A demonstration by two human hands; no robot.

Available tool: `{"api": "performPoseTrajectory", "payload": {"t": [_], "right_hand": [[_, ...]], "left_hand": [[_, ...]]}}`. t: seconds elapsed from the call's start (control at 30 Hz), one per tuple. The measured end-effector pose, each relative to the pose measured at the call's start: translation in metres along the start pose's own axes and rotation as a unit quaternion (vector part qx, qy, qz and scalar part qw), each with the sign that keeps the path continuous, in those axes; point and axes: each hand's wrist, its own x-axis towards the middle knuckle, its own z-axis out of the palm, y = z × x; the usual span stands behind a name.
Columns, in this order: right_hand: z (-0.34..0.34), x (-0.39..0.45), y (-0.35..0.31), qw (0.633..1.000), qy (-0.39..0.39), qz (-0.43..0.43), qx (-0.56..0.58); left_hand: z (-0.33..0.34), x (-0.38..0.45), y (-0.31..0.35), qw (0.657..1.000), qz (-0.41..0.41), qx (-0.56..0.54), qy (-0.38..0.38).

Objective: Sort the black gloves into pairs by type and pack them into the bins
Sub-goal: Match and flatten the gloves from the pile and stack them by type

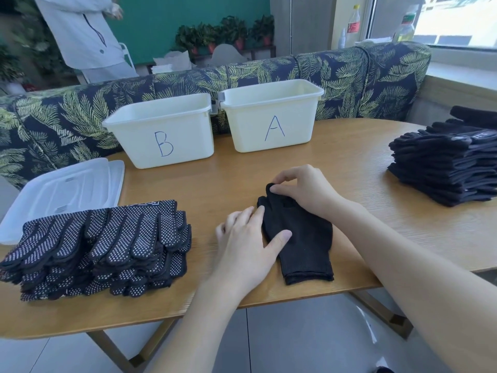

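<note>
A plain black knit glove pair (304, 238) lies stacked on the wooden table (228, 181) near its front edge, cuffs toward me. My left hand (247, 238) rests flat on its left side, thumb pressing the palm area. My right hand (304, 187) pinches the glove fingertips at the top. A pile of white-dotted black gloves (99, 246) sits at the left. A stack of plain black gloves (443, 165) sits at the right. Two white bins stand at the back: bin B (161, 130) and bin A (271, 114); I see nothing inside either.
White plastic lids (64, 192) lie at the left, behind the dotted pile. A leaf-patterned sofa back (349, 74) runs behind the table. A person in white (80, 30) stands beyond it. Bottles (353, 25) stand on the window sill.
</note>
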Motion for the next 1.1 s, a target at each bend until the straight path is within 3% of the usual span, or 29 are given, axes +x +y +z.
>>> {"api": "performPoseTrajectory", "payload": {"t": [0.2,0.37,0.63,0.87,1.1], "right_hand": [[0.008,0.007,0.004,0.998,-0.036,-0.006,-0.057],[-0.012,0.003,0.011,1.0,0.006,0.009,0.012],[-0.025,-0.001,0.023,0.998,-0.045,0.02,-0.027],[-0.024,0.004,0.023,0.996,-0.054,0.039,-0.066],[-0.026,0.003,0.021,0.999,-0.027,0.026,-0.032]], "left_hand": [[0.0,0.0,0.0,1.0,0.001,-0.002,0.0],[0.001,0.0,-0.001,1.0,0.007,-0.005,0.002],[0.0,-0.004,0.0,0.998,0.051,-0.041,-0.01],[-0.002,-0.005,0.001,0.998,0.046,-0.032,-0.02],[-0.001,-0.004,0.0,0.998,0.047,-0.026,-0.019]]}}
